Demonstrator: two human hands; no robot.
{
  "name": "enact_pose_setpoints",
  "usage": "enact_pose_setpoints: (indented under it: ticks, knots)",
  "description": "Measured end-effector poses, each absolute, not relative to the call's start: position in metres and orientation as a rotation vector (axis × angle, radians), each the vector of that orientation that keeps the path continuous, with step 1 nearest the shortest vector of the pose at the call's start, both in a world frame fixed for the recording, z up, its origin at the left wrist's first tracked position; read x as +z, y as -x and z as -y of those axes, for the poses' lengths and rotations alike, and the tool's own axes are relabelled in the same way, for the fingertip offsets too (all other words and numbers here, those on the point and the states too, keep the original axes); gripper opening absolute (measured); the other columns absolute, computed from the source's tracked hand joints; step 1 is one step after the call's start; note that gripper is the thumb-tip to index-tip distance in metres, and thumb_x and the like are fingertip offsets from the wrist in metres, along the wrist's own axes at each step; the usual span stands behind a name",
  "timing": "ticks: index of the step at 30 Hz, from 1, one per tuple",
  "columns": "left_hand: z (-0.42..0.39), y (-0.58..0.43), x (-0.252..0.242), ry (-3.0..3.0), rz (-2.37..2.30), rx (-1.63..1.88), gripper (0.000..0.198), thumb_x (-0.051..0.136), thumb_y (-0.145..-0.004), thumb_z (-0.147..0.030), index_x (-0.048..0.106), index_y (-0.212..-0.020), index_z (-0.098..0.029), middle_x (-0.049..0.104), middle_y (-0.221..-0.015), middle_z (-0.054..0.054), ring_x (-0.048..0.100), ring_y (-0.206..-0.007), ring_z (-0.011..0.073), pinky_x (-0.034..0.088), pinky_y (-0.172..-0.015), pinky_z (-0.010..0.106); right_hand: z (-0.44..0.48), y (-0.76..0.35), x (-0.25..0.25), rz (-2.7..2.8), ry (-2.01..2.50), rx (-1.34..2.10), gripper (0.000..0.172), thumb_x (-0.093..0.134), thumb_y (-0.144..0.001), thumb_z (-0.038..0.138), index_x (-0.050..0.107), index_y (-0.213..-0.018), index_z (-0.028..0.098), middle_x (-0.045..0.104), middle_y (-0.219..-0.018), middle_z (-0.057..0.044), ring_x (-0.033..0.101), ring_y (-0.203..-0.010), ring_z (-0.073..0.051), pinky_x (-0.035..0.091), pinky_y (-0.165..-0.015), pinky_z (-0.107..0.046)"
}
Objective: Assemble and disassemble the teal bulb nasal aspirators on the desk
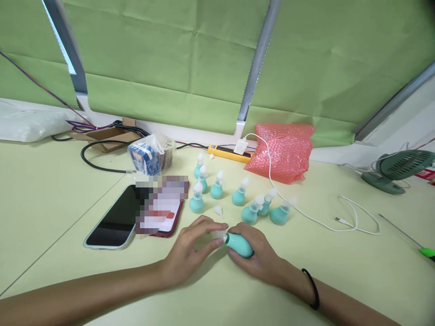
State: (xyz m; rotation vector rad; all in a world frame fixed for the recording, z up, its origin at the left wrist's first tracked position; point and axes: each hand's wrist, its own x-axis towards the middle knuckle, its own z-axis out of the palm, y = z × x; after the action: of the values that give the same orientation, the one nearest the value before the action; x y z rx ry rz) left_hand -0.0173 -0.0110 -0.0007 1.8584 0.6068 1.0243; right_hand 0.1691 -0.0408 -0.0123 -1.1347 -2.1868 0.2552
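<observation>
Where the teal bulb (240, 245) was: on its side in the right hand (260, 251), its clear tip (220, 234) pointing left toward the left hand (186, 246).
Right hand: curled round the bulb's body, closed on it; a black band (312, 290) circled the wrist.
Left hand: thumb and forefinger drawn almost together, pinching the clear tip.
Beyond the hands: eight more teal bulbs (196, 203) stood in a loose cluster, a small white cone (218, 210) lying on their near side.
Counter (210, 303): pale yellow-green, with a dark-screened phone (113, 219) and a red-edged phone (168, 213) to the left.
Far left: a blue packet (144, 159) in clear plastic, near an open cardboard box (108, 140).
Far middle: a yellow power strip (224, 153) carrying a white charger (241, 146), beside a pink bubble-wrap pouch (282, 151).
Right: a looped white cable (328, 225), a dark green fan (404, 163) at the far side and a green-handled tool (426, 252) nearer.
Far wall: green sheeting (152, 54) between gray strips (256, 63).
</observation>
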Motion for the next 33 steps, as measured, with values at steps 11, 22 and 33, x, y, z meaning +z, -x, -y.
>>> enact_pose_setpoints:
  ticks: [11, 22, 33]
  knots:
    - [0.015, 0.017, -0.002, -1.649, -0.623, 0.951, 0.017, 0.055, -0.076, -0.016, 0.045, -0.089, -0.017, 0.064, -0.083, 0.003, 0.056, -0.096, 0.0188, 0.042, -0.083, 0.03, 0.042, -0.169, -0.007, 2.169, 1.128, 0.303, 0.018, 0.046, -0.068, 0.018, 0.044, -0.086, 0.019, 0.051, -0.063, 0.0, 0.044, -0.051, -0.012, 0.037, -0.049, -0.023]
    - [0.008, 0.015, 0.003, -1.722, -0.776, 0.873, 0.018, 0.059, -0.072, -0.027, 0.061, -0.081, -0.011, 0.059, -0.073, 0.004, 0.053, -0.068, 0.0145, 0.044, -0.06, 0.024, 0.042, -0.168, -0.016, 2.089, 1.172, 0.183, 0.019, 0.05, -0.066, 0.018, 0.045, -0.084, 0.019, 0.053, -0.062, 0.001, 0.047, -0.05, -0.012, 0.038, -0.048, -0.022]
    - [0.001, 0.017, -0.001, -1.725, -0.685, 0.699, 0.023, 0.056, -0.073, -0.026, 0.062, -0.088, -0.011, 0.063, -0.078, 0.006, 0.054, -0.069, 0.0156, 0.044, -0.06, 0.024, 0.041, -0.169, -0.016, 2.125, 1.147, 0.077, 0.016, 0.049, -0.066, 0.017, 0.045, -0.082, 0.019, 0.054, -0.059, 0.001, 0.048, -0.047, -0.012, 0.036, -0.045, -0.022]
